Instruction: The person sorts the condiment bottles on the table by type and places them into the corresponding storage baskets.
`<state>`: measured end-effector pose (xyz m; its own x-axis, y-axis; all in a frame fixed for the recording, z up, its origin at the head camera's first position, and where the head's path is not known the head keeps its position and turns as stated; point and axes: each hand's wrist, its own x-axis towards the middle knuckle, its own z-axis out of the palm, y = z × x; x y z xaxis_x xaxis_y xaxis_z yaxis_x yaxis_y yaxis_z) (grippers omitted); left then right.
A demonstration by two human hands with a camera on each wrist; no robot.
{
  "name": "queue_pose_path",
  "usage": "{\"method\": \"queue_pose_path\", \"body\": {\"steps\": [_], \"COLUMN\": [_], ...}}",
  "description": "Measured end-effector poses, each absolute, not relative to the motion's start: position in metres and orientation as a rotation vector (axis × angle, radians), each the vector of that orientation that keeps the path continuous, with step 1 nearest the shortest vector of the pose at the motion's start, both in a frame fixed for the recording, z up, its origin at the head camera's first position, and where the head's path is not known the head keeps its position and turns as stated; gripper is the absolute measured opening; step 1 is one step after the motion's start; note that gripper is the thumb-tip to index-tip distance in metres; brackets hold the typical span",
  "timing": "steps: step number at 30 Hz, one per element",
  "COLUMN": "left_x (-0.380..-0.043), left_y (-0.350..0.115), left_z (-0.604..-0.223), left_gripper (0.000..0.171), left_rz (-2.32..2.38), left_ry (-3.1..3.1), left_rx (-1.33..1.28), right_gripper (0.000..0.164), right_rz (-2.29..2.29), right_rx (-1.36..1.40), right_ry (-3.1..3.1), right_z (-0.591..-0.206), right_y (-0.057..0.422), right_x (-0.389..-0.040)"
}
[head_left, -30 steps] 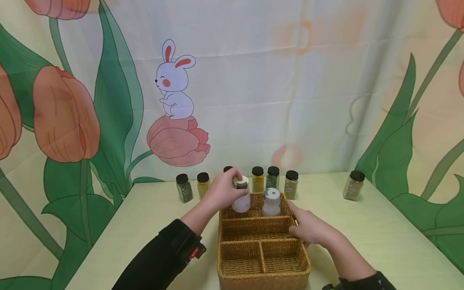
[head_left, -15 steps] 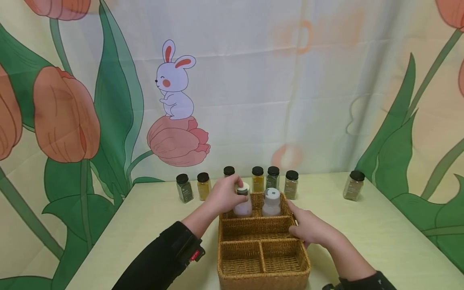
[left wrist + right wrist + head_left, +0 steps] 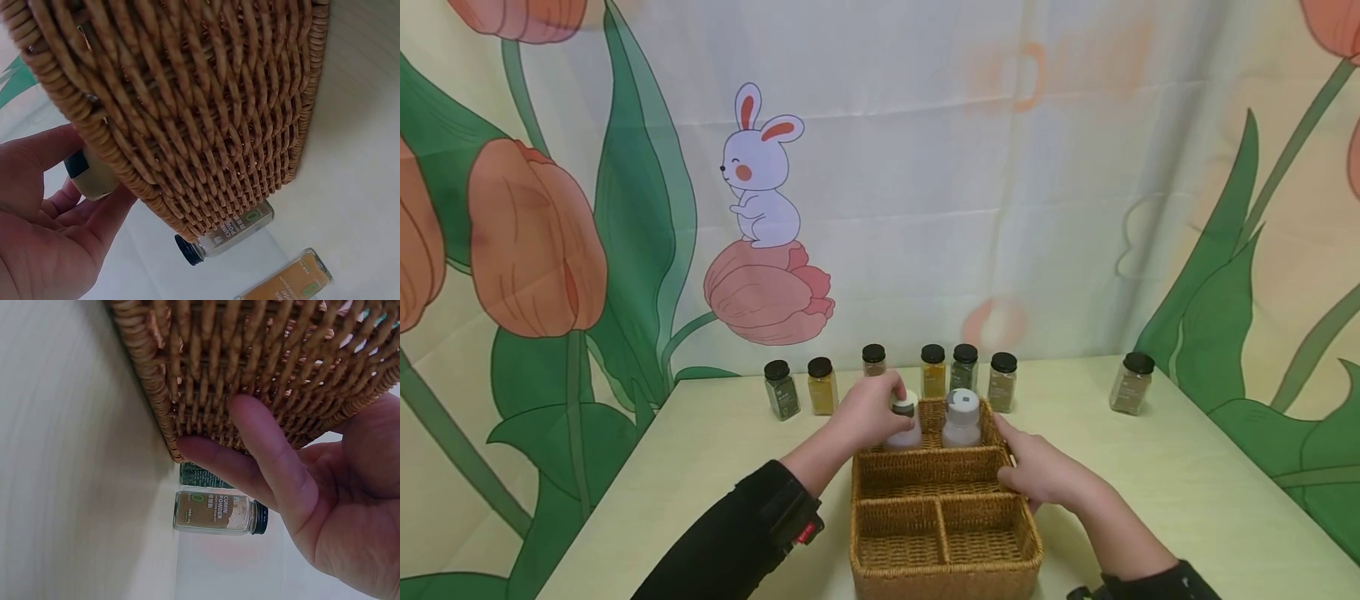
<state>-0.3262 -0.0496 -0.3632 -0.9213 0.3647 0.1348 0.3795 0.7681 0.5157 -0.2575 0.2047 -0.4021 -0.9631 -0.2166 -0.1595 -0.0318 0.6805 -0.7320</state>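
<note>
Down a little since a second ago, our left hand [image 3: 868, 410] pinches the white bottle [image 3: 904, 439] near its top, in the back compartment of the wicker basket [image 3: 947, 577], lower centre. Our right hand [image 3: 1048, 472] grips the basket's right side. Should we let go with the base uneven, the bottle could tip. Black-lidded jars [image 3: 933, 379] stand behind; another white bottle [image 3: 962, 425] limits room rightward.

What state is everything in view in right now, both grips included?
Basket: upright on the table
Left bottle: upright in the basket's back compartment, base hidden
Right bottle: upright in that compartment, cap on
Seven jars: standing on the table, black lids on
Curtain: hanging, lightly creased
Left grip: pinching the left bottle's top
Right grip: holding the basket's right side
</note>
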Motion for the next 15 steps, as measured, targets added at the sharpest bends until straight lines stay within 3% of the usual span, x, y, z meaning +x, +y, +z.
{"method": "queue_pose_path", "body": {"steps": [15], "left_x": [-0.3269], "left_y": [-0.0448], "left_z": [-0.3702], "left_gripper": [0.029], "left_rz": [-0.765], "left_ry": [-2.964], "left_rx": [-0.658], "right_gripper": [0.090], "right_rz": [-1.134], "right_rx": [-0.205], "right_ry": [2.662], "right_z": [-0.3999], "right_y": [0.2050], "right_x": [-0.2573]}}
